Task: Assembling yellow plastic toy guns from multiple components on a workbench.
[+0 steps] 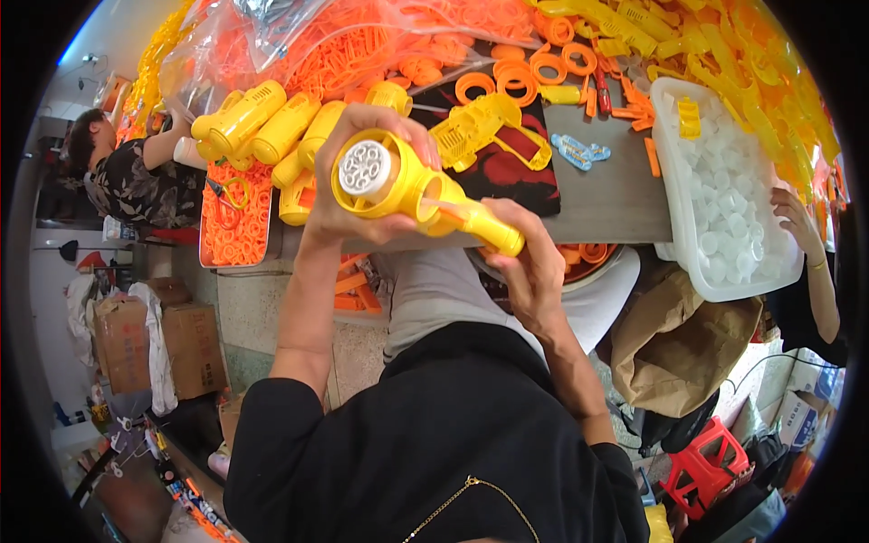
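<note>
Both forearms rise from below, left hand (358,195) with fingers curled closed, right hand (529,262) pinching shut.

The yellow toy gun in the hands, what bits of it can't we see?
Head view only:
- Yellow toy gun: its far side is hidden by the left hand.
- Its grip end is covered by the right hand.
- The holes in its white round front are too small to see inside.

Glossy yellow plastic toy gun (412,190), matt white plastic nozzle disc (364,169)
</note>
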The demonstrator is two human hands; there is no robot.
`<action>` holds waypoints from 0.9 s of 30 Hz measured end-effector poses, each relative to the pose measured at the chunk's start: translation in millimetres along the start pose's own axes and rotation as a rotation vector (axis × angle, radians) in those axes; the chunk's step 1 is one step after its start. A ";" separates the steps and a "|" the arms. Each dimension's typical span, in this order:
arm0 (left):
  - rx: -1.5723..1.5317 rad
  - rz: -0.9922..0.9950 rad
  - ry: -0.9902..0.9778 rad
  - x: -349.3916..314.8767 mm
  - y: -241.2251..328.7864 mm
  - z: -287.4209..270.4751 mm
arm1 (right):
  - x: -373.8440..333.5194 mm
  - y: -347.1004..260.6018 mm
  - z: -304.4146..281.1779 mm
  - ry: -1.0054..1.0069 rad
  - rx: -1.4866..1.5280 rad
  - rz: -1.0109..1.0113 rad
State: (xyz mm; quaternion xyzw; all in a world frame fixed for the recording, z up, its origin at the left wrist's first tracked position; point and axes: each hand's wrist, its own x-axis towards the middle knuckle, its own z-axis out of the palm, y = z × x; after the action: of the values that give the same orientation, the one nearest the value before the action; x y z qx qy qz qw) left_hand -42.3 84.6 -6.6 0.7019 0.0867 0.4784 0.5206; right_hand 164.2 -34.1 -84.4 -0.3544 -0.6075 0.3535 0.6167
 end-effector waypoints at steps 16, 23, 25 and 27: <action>-0.057 -0.284 -0.016 -10.7 -24.6 -29.6 | 0.7 8.9 1.6 0.023 -0.093 0.094; -0.148 -0.196 -0.036 -9.6 -32.8 -30.1 | 1.9 19.5 2.4 0.065 -0.247 -0.059; -0.164 -0.239 -0.002 -6.5 -25.2 -23.1 | 1.9 20.9 1.6 0.065 -0.238 -0.060; -0.209 -0.291 0.023 -4.8 -24.5 -21.5 | 0.9 21.1 2.9 0.064 -0.227 -0.061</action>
State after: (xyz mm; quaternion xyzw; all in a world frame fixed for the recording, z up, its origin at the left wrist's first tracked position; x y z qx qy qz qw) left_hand -52.0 106.4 -29.3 0.6186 0.1433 0.4123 0.6533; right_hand 161.2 -22.8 -102.3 -0.4146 -0.6341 0.2518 0.6022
